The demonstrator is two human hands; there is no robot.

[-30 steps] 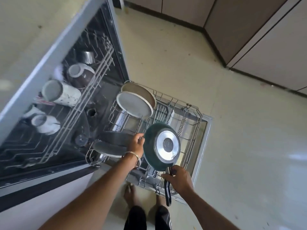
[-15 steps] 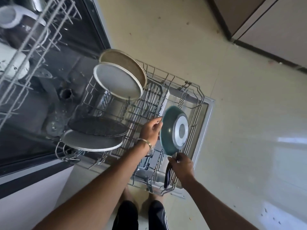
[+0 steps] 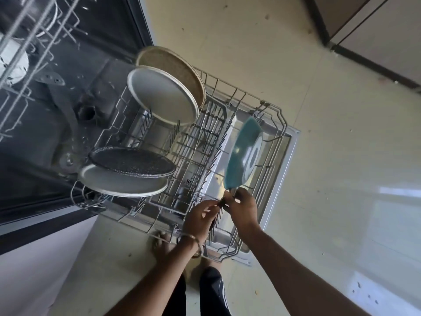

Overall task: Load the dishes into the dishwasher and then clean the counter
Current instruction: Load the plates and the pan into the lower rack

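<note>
The teal pan [image 3: 242,156] stands on edge in the right part of the pulled-out lower rack [image 3: 271,115], blurred; the right hand [image 3: 241,209] grips its handle, the left hand [image 3: 200,218] pinches at the handle's end, hands touching; the risk, I judge, is the pan tipping sideways between the tines if released unseated, or its handle fouling the rack's front rim.

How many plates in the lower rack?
4: two at the lower rack back, tan plate behind white plate; two at its left, speckled dark plate over grey plate.
</note>
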